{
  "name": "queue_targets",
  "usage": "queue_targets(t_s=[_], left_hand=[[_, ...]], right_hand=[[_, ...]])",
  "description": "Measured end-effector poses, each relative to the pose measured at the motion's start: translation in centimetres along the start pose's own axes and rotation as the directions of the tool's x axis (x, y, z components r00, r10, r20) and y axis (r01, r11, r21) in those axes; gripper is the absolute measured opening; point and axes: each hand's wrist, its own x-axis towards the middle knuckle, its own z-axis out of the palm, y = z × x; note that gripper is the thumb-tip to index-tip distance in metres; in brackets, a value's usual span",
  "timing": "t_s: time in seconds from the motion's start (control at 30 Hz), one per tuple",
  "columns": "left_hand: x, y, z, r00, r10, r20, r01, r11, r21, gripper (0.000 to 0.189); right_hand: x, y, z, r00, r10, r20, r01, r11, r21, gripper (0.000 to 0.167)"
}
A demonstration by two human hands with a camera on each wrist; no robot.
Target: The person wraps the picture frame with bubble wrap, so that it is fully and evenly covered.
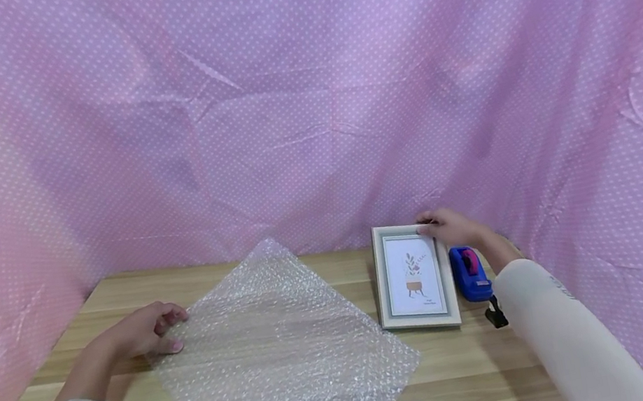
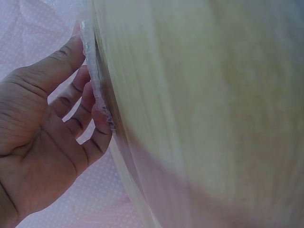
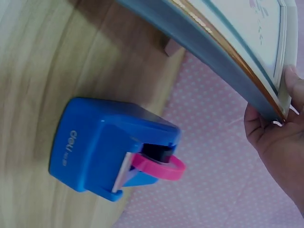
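Note:
A sheet of clear bubble wrap [image 1: 284, 356] lies flat on the wooden table, turned like a diamond. At its left edge rests my left hand [image 1: 142, 331], thumb and fingers spread apart; in the left wrist view the fingertips [image 2: 100, 118] touch the edge of the wrap. To the right of the sheet, my right hand [image 1: 457, 229] pinches the top right corner of a picture frame [image 1: 414, 277] holding a plant print. The right wrist view shows the thumb on the front of the picture frame [image 3: 228, 59] and the fingers behind, with the frame tilted up off the table.
Right of the picture frame stands a blue tape dispenser [image 1: 471, 278] with a pink tape core [image 3: 161, 168], close to my right forearm. Pink dotted cloth [image 1: 293, 106] hangs around the back and sides of the table [image 1: 454, 384].

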Motion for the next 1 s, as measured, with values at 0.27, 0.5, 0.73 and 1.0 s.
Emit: queue_targets(t_s=[0.27,0.5,0.73,1.0], left_hand=[[-0.1,-0.3,0.2,1.000,0.001,-0.001,-0.001,1.000,-0.001,0.055],[0.0,-0.5,0.3,1.000,-0.007,0.002,0.007,1.000,-0.010,0.054],[0.0,-0.2,0.2,1.000,-0.020,0.009,0.020,1.000,-0.006,0.053],[-0.1,0.1,-0.1,1.000,-0.027,0.010,0.027,0.999,-0.017,0.054]], right_hand=[[-0.6,-1.2,-0.9,0.999,-0.038,0.002,0.038,0.999,0.017,0.032],[-1.1,-3.2,-1.6,0.999,-0.034,-0.017,0.035,0.998,0.061,0.035],[-0.9,-6.4,-0.8,1.000,0.021,0.003,-0.021,1.000,0.015,0.040],[0.1,-10.9,2.6,0.997,-0.020,0.070,0.013,0.996,0.094,0.036]])
